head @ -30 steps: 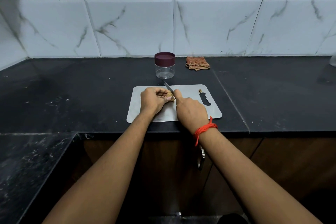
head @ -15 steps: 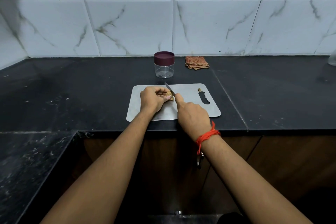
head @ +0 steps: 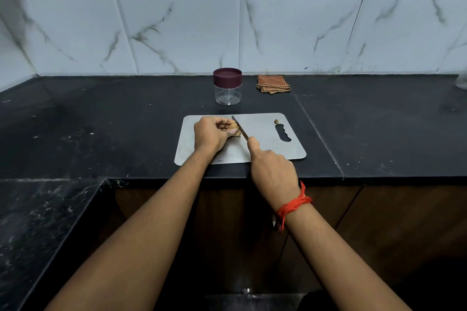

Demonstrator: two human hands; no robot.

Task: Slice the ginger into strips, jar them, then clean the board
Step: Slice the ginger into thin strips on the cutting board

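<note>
The ginger (head: 235, 129) is pinned on the board's (head: 265, 146) left half by the curled fingers of the left hand (head: 211, 135). It is judged small, firm and apt to roll, so it is best held away from the blade. The knife (head: 239, 127) is gripped in the right hand (head: 273, 171). Behind the board, the lidded jar (head: 227, 86) is seen empty.

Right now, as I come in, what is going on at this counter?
A person is slicing ginger on a grey cutting board on the black counter. The left hand holds the ginger, and the right hand grips a knife with its blade against it. One small piece lies near the board's handle hole. Behind the board, the clear jar looks empty, its maroon lid on, and a folded cloth lies by the wall.
</note>
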